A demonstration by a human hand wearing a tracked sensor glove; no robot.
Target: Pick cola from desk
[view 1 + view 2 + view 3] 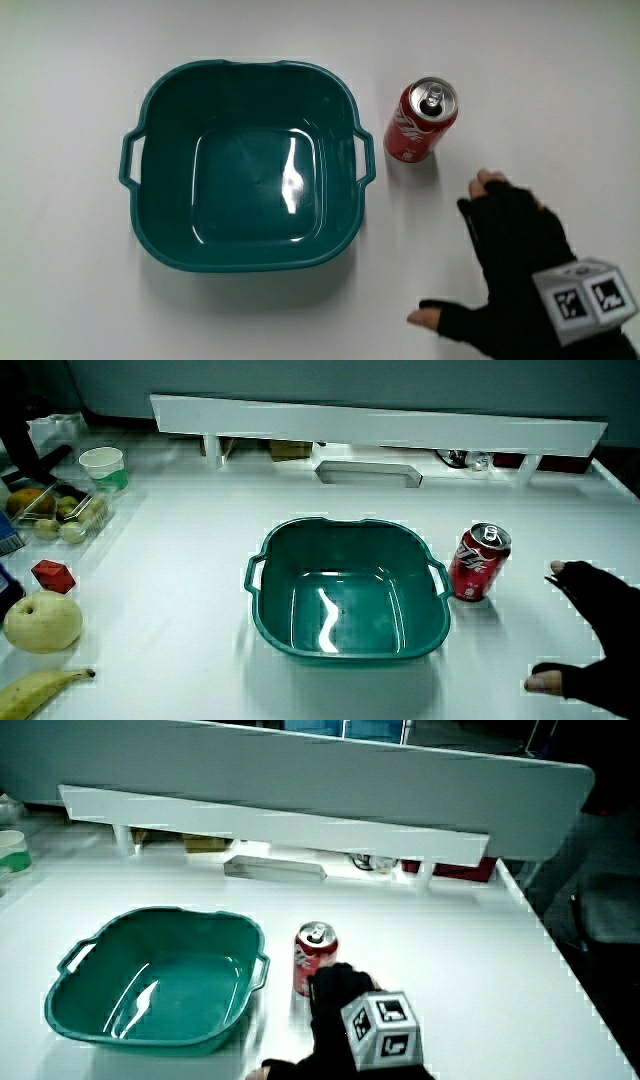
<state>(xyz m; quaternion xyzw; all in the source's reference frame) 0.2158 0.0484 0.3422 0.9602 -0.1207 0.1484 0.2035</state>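
A red cola can (pixel 421 122) stands upright on the white table, beside the handle of a teal basin (pixel 345 100). It shows in both side views (pixel 479 563) (pixel 314 956). The gloved hand (pixel 520 262) hovers over the table nearer to the person than the can, a short gap between its fingertips and the can. Its fingers are spread, thumb held wide, and it holds nothing. In a side view the hand (pixel 345 1020) partly covers the can's base. The patterned cube (pixel 586 299) sits on its back.
The teal basin (pixel 262 575) holds nothing. At the table's edge in a side view lie a banana (pixel 40 688), a pear (pixel 42 622), a red object (pixel 52 575), a fruit box (pixel 60 515) and a paper cup (pixel 104 466). A low white partition (pixel 380 425) borders the table.
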